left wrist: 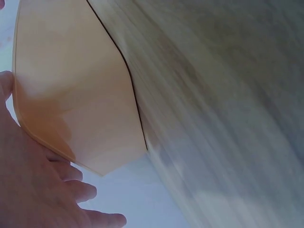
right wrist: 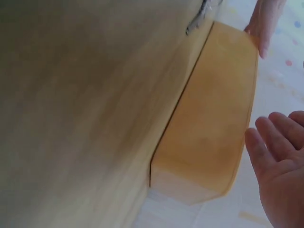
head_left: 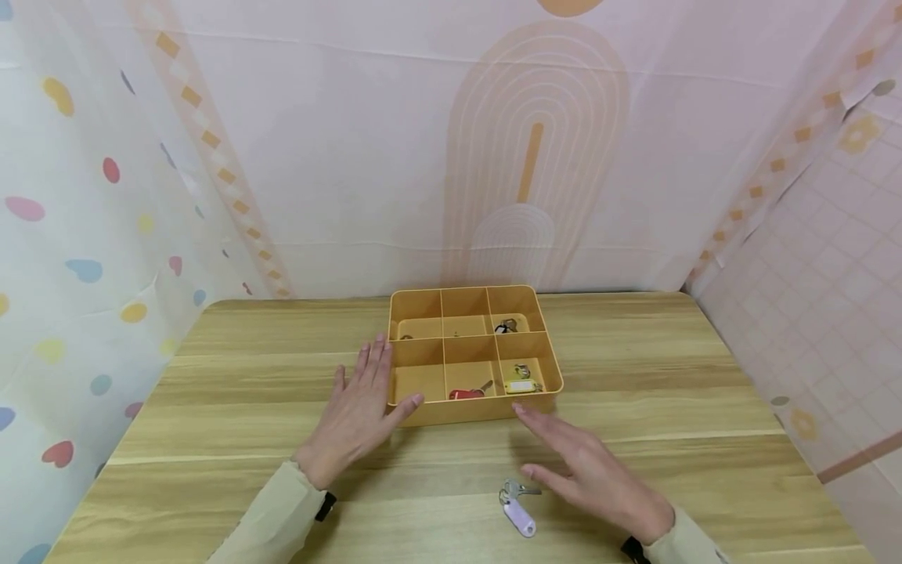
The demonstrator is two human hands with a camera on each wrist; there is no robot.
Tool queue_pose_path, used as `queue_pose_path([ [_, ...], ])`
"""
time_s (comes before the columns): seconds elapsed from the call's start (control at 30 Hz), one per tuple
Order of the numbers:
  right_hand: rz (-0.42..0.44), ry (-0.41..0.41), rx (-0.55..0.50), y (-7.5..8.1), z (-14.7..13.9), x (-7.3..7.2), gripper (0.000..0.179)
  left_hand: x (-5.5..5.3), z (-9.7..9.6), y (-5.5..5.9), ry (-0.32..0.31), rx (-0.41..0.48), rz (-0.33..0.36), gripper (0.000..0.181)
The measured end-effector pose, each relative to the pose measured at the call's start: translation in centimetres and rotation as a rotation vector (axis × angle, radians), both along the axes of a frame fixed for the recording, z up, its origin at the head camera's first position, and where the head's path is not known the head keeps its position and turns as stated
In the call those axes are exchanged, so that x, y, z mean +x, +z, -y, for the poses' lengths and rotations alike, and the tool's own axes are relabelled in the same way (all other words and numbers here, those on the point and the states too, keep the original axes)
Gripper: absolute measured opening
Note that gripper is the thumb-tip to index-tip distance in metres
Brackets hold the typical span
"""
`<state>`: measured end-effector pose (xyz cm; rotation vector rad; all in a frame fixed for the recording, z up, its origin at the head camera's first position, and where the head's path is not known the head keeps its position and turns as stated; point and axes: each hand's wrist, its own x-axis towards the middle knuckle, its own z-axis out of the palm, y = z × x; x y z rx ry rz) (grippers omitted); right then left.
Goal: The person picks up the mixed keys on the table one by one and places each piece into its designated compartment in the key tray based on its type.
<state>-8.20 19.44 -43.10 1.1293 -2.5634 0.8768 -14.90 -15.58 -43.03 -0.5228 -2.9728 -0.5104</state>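
A yellow-orange organizer box with several compartments stands on the wooden table. My left hand lies against its left side with fingers extended, the thumb at the front rim; the left wrist view also has this hand at the box corner. Close to the front right corner, my right hand is held with straight fingers and grips nothing. Left of that hand, a key with a lilac tag lies on the table. Inside the box are a red key tag and a yellow key tag.
Keys with a dark tag lie in the back right compartment. Small metal parts barely show in the other back compartments. The wooden table extends around the box, with a patterned curtain behind and on both sides.
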Motion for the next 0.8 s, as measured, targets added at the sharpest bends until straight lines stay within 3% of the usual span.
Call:
queue_pose_path([
  [0.13, 0.064, 0.033, 0.000, -0.1, 0.2, 0.3, 0.070, 0.0, -0.1, 0.0, -0.001, -0.002, -0.009, 0.100],
  [0.4, 0.282, 0.064, 0.031, -0.1, 0.7, 0.2, 0.064, 0.0, -0.1, 0.0, 0.000, 0.007, 0.004, 0.101],
  [0.8, 0.370, 0.230, 0.100, -0.9, 1.4, -0.8, 0.037, 0.0, -0.2, -0.1, 0.003, -0.007, -0.009, 0.101],
])
